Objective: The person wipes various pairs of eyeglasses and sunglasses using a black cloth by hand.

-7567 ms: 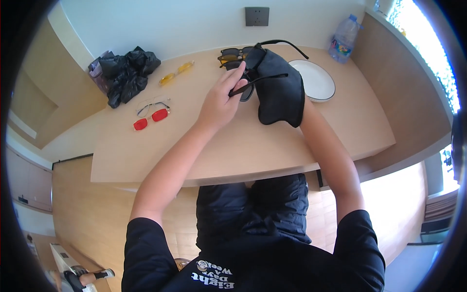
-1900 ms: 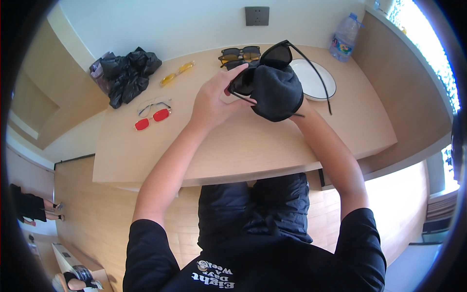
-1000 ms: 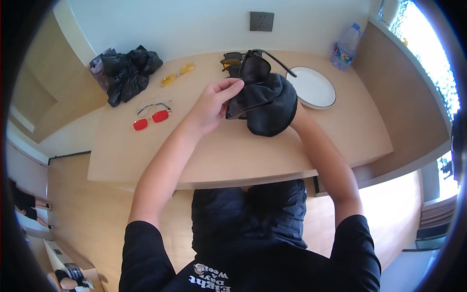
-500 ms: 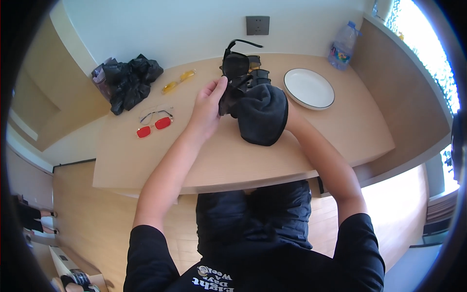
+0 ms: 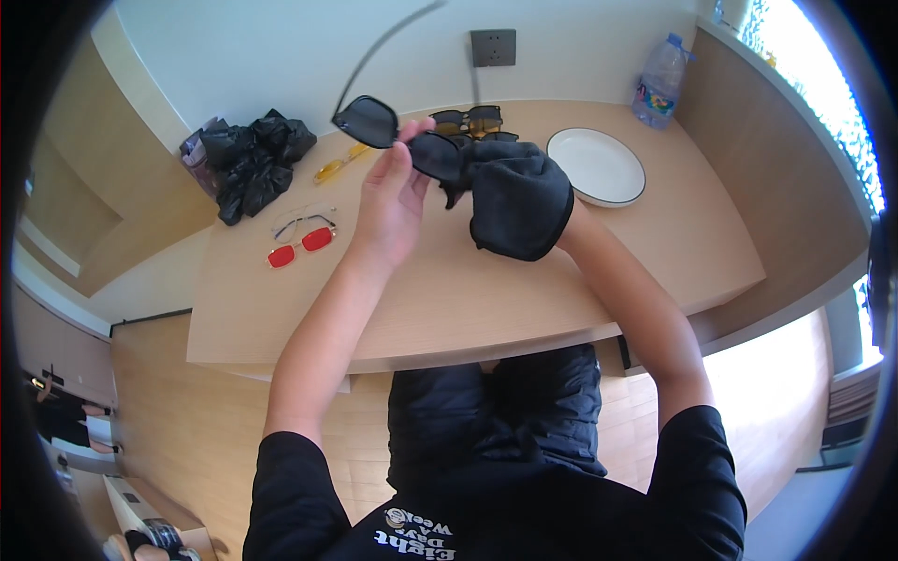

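There, lifted above the wooden table (image 5: 449, 299), were the black sunglasses (image 5: 398, 136), temples swung open toward the wall. The left hand (image 5: 391, 201) pinched the frame near the bridge, thumb and fingers pressed together on it. The right hand was buried in a black cloth (image 5: 514, 196) wrapped over the right lens, so its fingers could not be told, though the cloth was bunched on the glasses. Just behind lay dark sunglasses with amber lenses (image 5: 468, 120). To the right sat a white plate (image 5: 596, 166), then a water bottle (image 5: 659, 82). To the left lay yellow glasses (image 5: 339, 165), red-lensed glasses (image 5: 299, 248) and a black bag (image 5: 253, 159).
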Demonstrator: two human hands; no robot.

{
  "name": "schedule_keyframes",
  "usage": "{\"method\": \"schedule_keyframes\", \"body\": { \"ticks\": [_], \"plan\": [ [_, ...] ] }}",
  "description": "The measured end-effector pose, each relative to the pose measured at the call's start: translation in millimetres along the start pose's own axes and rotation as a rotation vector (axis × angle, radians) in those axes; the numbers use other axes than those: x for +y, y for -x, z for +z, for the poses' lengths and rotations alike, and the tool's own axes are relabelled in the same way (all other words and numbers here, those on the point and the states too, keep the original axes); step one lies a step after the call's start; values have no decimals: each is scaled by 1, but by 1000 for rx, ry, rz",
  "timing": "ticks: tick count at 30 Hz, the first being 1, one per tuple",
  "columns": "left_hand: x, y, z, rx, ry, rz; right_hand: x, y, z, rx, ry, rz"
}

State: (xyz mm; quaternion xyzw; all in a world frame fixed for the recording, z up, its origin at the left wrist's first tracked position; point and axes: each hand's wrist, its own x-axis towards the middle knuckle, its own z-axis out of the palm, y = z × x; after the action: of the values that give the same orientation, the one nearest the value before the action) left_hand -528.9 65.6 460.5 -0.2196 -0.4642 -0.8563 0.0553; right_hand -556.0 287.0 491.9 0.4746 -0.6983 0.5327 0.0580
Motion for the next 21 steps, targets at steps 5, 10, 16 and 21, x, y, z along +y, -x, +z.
{"method": "schedule_keyframes", "body": {
  "ticks": [5,10,16,21],
  "plan": [
    [1,-6,-1,253,47,124,33,1,12,25,-210,151],
    [-11,2,8,192,-294,106,34,9,22,-76,156,-138],
    [-20,-1,9,-31,-695,380,28,13,11,-3,263,-266],
    [-14,2,11,-167,-823,471,41,17,6,75,421,-311]
  ]
}}
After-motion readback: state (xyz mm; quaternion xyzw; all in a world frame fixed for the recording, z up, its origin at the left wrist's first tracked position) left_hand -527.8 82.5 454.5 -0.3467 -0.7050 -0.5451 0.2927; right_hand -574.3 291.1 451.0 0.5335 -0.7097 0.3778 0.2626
